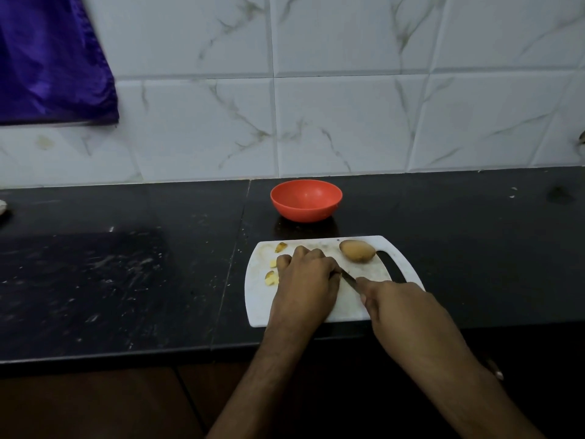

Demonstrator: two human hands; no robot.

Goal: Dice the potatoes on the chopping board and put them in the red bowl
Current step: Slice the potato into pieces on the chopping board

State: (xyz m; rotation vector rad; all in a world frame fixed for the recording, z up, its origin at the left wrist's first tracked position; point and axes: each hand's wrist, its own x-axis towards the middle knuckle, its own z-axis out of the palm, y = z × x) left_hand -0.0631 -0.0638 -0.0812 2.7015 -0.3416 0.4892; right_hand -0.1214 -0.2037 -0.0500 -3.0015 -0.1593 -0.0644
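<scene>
Head view: our left hand (305, 274) curled over a hidden piece, our right hand (399, 307) gripped the dark-handled knife (349, 282); beyond it, the whole brown potato (357, 250) looked firm, rounded, likely to roll.

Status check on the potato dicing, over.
Left hand curled over a piece, hidden. Right hand grips knife, cutting. Few dice and whole potato on chopping board. Red bowl empty, path clear.
</scene>
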